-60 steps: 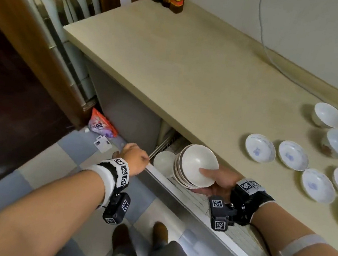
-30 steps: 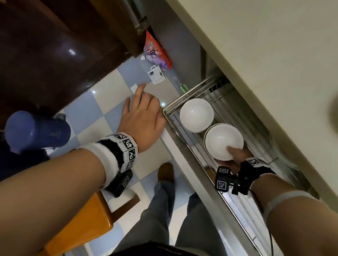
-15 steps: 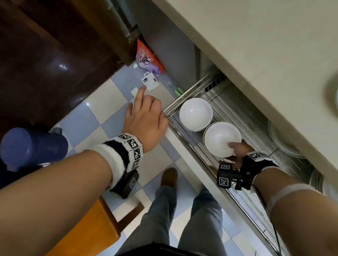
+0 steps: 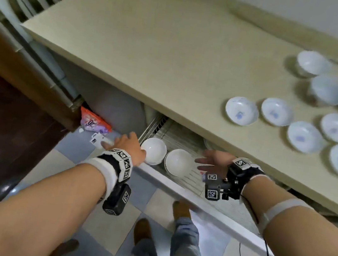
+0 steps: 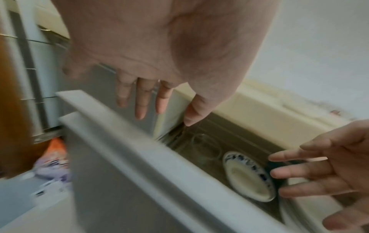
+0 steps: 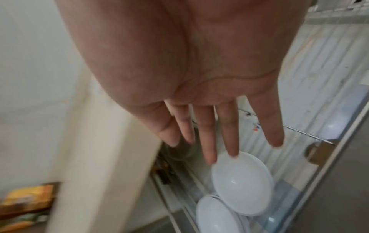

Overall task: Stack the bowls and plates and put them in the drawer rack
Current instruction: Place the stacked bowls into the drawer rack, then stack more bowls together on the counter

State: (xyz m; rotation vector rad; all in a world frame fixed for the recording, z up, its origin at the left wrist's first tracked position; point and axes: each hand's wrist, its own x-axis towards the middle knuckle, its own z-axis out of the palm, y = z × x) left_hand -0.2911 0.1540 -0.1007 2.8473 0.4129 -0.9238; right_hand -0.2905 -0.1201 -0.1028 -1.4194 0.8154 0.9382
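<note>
Two stacks of white bowls sit side by side in the pulled-out wire drawer rack: the left stack and the right stack, the latter also in the right wrist view. My right hand hovers open and empty just right of the right stack, fingers spread above it. My left hand is open over the drawer's left front corner, beside the left stack, holding nothing. Several small blue-patterned plates and bowls lie on the counter at right.
The beige counter overhangs the back of the rack. A blue-rimmed plate lies deeper in the drawer. The grey drawer front runs along the near side. An orange packet lies on the tiled floor, beside a wooden door frame.
My right hand has let go of the bowl stack in the rack and drawn back to the right, open. The head view has tilted up to the counter. The left hand stays by the drawer corner.
</note>
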